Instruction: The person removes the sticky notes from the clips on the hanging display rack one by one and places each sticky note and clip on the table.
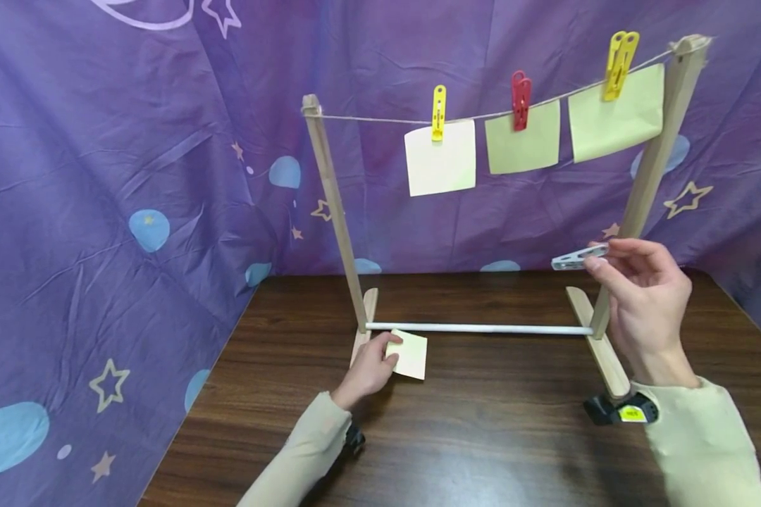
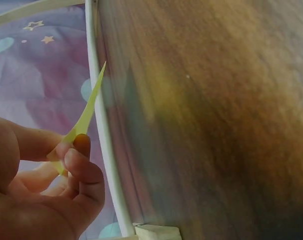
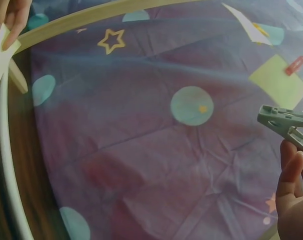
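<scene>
Between thumb and fingers, my left hand pinches a pale yellow sticky note by its left edge, low near the stand's left foot. The left wrist view shows that note nearly edge-on. My right hand is raised by the stand's right post and pinches a light grey-blue clothespin whose tip points left. The same clothespin appears at the right edge of the right wrist view. Above, a string carries three pale notes, the leftmost note being the whitest.
A yellow clothespin, a red clothespin and yellow pegs clip the notes to the string. Wooden posts stand on feet joined by a white bar. Behind the brown table hangs a purple patterned cloth.
</scene>
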`<state>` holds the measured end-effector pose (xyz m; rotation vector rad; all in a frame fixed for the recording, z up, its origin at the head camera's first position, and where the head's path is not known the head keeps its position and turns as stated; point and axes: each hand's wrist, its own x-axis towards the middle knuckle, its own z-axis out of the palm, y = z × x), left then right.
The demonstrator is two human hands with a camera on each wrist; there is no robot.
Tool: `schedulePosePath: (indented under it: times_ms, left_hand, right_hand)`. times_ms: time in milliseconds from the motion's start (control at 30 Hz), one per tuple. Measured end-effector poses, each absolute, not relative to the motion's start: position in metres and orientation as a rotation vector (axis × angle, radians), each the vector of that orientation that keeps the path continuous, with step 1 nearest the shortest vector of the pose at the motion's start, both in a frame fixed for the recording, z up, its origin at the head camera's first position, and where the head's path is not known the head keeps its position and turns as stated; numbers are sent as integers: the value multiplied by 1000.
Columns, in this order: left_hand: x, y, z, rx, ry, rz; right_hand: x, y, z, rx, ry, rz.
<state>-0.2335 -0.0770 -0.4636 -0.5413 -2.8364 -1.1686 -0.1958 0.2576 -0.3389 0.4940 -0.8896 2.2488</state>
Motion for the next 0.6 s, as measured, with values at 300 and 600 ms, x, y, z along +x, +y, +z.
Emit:
schedulePosePath:
  times_ms: [300, 600]
  left_hand:
    - [-234, -78, -466, -583, -2876, -1156]
    - [-235, -78, -465, -618, -2930, -1109]
  right_hand:
    - [-195, 257, -362, 353, -1168, 2204]
    - [-194, 258, -388, 368, -1433, 2215]
